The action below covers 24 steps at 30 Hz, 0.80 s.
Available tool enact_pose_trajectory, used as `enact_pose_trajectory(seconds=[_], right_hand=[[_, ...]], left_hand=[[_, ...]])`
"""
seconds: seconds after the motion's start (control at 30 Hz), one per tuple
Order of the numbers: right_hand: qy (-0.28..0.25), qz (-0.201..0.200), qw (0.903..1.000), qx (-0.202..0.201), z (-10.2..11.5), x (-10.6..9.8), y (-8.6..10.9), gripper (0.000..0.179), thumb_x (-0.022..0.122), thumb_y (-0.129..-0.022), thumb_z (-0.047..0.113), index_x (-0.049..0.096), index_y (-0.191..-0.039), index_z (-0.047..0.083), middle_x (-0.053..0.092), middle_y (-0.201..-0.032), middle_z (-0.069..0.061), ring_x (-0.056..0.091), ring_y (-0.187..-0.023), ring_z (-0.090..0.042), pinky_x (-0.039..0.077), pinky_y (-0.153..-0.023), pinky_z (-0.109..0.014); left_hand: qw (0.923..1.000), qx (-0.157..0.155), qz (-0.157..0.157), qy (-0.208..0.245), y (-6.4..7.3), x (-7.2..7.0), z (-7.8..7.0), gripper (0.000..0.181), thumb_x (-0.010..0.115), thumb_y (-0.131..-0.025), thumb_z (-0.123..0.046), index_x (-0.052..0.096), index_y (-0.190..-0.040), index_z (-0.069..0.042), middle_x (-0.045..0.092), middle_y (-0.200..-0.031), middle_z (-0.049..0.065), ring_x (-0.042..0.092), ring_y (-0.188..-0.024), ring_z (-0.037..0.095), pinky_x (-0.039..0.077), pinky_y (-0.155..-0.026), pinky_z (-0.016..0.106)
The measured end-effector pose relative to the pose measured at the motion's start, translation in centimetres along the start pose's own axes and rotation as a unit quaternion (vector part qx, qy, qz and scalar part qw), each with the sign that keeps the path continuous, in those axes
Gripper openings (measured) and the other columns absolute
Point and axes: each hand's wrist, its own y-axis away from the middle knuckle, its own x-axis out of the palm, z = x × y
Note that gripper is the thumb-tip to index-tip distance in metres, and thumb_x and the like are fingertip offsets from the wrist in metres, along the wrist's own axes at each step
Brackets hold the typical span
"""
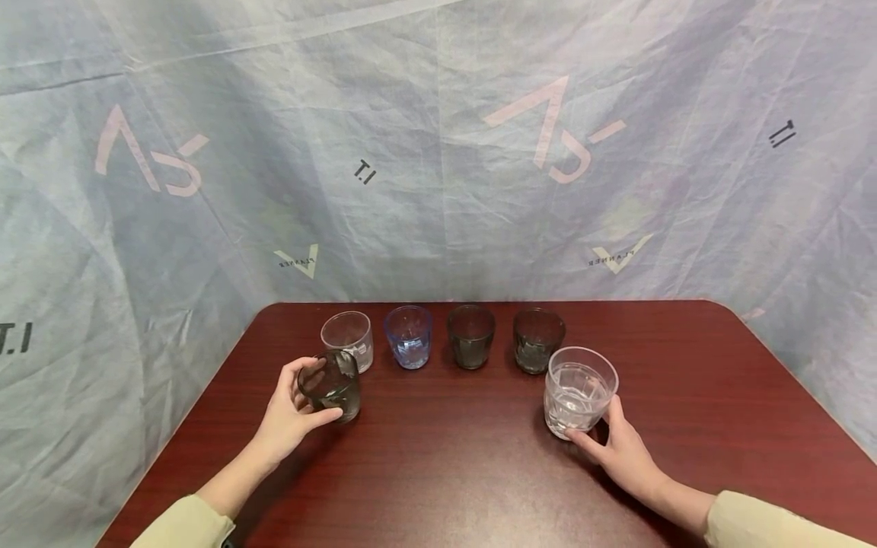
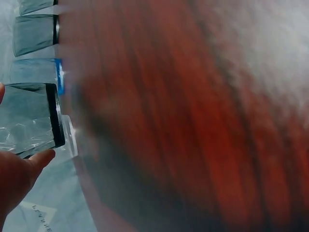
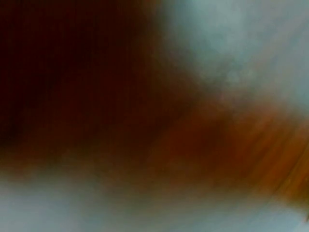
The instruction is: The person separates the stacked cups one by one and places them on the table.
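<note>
My left hand [image 1: 289,407] grips a dark grey glass [image 1: 337,388] with fingers behind it and the thumb across its near side. In the left wrist view the same dark glass [image 2: 29,116] shows sideways, the thumb along its edge. My right hand [image 1: 620,449] holds a clear glass [image 1: 578,396] low on its near right side. Behind the left hand's glass stands another clear glass [image 1: 359,335], partly covered by it. A blue glass [image 1: 409,339] and two dark glasses, one left [image 1: 470,339] and one right [image 1: 538,342], continue that row. The right wrist view is only a blur.
The glasses are on a dark red wooden table [image 1: 438,472], the row standing near its far edge. A grey-white printed cloth [image 1: 438,190] hangs behind the table and at both sides. Pale sleeves [image 1: 181,524] cover the forearms.
</note>
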Motion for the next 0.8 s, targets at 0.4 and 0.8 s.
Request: enact_pose_trajectory(seconds=[0.4,0.8], right_hand=[[-0.002,-0.002,1.0000,-0.009,-0.10,0.03,-0.03,0.073,0.081,-0.079,0.011,0.033,-0.134,-0.001,0.060,-0.120,-0.027,0.040,-0.115,0.012,0.022,-0.093,-0.003],[-0.003,-0.002,1.0000,-0.009,-0.10,0.00,0.05,0.073,0.081,-0.079,0.012,0.034,-0.134,0.000,0.060,-0.120,-0.026,0.040,-0.115,0.012,0.022,-0.093,-0.004]], left_hand=[[0.9995,-0.028,0.013,-0.002,0.20,-0.23,0.89,0.084,0.078,-0.075,0.009,0.024,-0.139,-0.001,0.034,-0.147,0.019,0.031,-0.136,0.036,0.040,-0.093,0.016],[0.9987,-0.036,0.016,-0.033,0.09,-0.24,0.18,0.098,0.080,-0.075,0.005,0.017,-0.149,-0.006,0.022,-0.153,0.021,0.023,-0.139,0.040,0.023,-0.105,0.063]])
